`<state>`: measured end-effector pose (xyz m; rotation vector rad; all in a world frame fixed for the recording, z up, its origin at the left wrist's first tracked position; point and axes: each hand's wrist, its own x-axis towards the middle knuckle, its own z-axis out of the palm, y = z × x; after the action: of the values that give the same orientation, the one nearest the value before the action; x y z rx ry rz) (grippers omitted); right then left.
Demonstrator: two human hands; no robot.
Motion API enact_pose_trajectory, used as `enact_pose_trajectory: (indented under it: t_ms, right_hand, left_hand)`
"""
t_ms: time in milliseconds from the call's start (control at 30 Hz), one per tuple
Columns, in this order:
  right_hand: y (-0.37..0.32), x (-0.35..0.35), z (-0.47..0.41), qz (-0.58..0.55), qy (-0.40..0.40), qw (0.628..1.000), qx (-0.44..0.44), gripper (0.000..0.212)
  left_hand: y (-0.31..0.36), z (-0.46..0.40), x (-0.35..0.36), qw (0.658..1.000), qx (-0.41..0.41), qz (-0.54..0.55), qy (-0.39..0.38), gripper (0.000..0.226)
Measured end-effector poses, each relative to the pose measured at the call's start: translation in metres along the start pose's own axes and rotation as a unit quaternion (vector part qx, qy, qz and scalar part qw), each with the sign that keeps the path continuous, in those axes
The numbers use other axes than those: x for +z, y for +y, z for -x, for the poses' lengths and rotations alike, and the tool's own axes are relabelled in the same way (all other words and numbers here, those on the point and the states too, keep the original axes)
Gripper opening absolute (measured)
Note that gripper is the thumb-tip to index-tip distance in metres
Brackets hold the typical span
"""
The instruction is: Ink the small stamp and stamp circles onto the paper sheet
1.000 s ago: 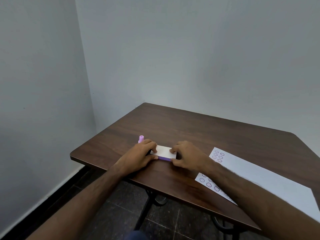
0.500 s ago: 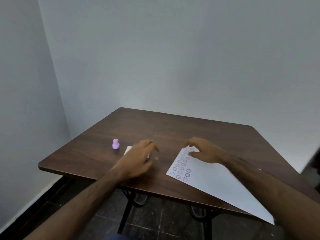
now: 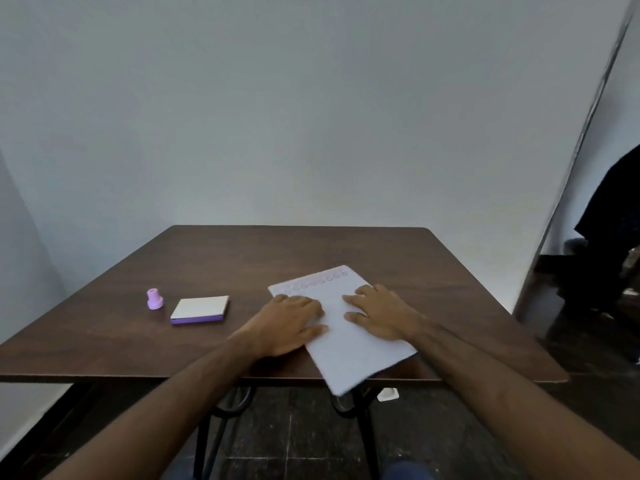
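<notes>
A white paper sheet (image 3: 341, 336) lies tilted on the dark wooden table (image 3: 242, 258), its near corner hanging over the front edge. A row of faint stamped circles runs along its far edge. My left hand (image 3: 289, 322) rests flat on the sheet's left side, fingers spread. My right hand (image 3: 381, 315) lies flat on the sheet's right side. To the left sits the closed ink pad (image 3: 201, 309), white on top with a purple base. Further left stands the small pink stamp (image 3: 154, 298), upright, untouched.
Grey walls close in behind and to the left of the table. A dark figure (image 3: 609, 244) stands at the far right past a wall edge. Black metal table legs (image 3: 360, 431) and a dark tiled floor show below the front edge.
Both hands left the ink pad and moved right onto the paper. The sheet has been turned and pulled toward the middle of the table. The view swung right.
</notes>
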<state>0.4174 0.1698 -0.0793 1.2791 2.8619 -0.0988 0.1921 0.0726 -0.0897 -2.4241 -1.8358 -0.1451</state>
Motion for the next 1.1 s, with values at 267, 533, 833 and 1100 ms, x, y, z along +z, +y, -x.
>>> enact_pose_trajectory:
  t_ms: [267, 533, 833, 1100]
  right_hand:
    - [-0.016, 0.022, -0.035, -0.029, 0.039, 0.998, 0.039, 0.072]
    - [0.025, 0.022, -0.139, -0.077, 0.033, 0.996, 0.010, 0.074]
    - [0.042, 0.024, -0.168, -0.048, 0.049, 0.998, -0.008, 0.073]
    - [0.027, -0.010, -0.165, -0.055, -0.048, 0.997, 0.024, 0.073]
  left_hand:
    - [-0.036, -0.032, 0.009, 0.994, -0.095, 0.027, -0.049, 0.065]
    - [-0.100, -0.109, 0.034, 0.986, -0.131, 0.096, -0.018, 0.065]
    - [-0.120, -0.131, 0.047, 0.986, -0.127, 0.111, -0.015, 0.071]
    - [-0.118, -0.134, 0.016, 0.979, -0.128, 0.121, -0.097, 0.070]
